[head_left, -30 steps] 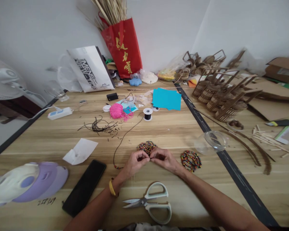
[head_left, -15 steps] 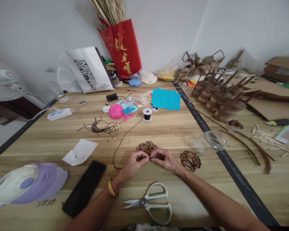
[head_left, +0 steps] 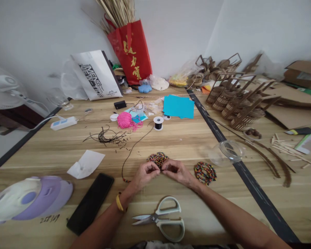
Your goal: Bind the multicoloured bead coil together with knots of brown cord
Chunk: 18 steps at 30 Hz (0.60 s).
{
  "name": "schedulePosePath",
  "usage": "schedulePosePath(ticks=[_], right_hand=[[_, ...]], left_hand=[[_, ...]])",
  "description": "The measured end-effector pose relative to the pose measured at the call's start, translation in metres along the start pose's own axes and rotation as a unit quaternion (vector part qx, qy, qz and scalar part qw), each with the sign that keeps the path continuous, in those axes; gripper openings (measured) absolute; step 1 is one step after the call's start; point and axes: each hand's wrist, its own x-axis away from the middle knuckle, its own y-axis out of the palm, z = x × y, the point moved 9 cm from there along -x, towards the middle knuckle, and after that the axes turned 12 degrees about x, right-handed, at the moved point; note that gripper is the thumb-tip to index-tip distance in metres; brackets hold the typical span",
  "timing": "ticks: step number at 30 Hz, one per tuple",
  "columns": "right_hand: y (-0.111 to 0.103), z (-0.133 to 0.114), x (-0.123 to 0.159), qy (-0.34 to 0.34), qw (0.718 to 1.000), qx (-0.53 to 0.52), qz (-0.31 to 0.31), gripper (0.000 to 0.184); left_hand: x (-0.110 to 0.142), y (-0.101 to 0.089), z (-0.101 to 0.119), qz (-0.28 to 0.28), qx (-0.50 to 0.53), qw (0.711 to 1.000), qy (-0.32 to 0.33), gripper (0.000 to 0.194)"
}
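Observation:
My left hand (head_left: 146, 175) and my right hand (head_left: 178, 171) meet tip to tip in front of a heap of multicoloured beads (head_left: 157, 159). Both are closed in a pinch. A tiny dark bit shows between the fingertips, too small to make out. From a white spool (head_left: 158, 123), a black cord (head_left: 131, 151) curves down to a few threaded beads (head_left: 126, 180) beside my left hand, which hides its further run. Strung bead loops (head_left: 205, 173) lie to the right of my right hand. Scissors (head_left: 155, 218) with pale handles rest below both hands, blades slightly apart.
A black phone (head_left: 91, 202), white paper (head_left: 86, 164) and a purple-and-white device (head_left: 32, 199) lie at left. Black cord pieces (head_left: 107, 136), pink yarn (head_left: 124, 120) and blue sheets (head_left: 178, 107) are further back. At right are a clear round container (head_left: 231, 151) and small brown baskets (head_left: 234, 103).
Both hands stay pinched together in nearly the same place, with only a slight shift at the fingertips. The view tilts very slightly; nothing on the table has visibly moved.

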Motion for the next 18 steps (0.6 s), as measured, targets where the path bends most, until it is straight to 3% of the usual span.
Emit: schedulePosePath(ticks=[18], right_hand=[[0.0028,0.0097,0.0011,0.021,0.999,-0.027,0.000,0.031]], left_hand=[[-0.0008,0.0019,-0.0004,-0.002,-0.013,1.000,0.006,0.026]])
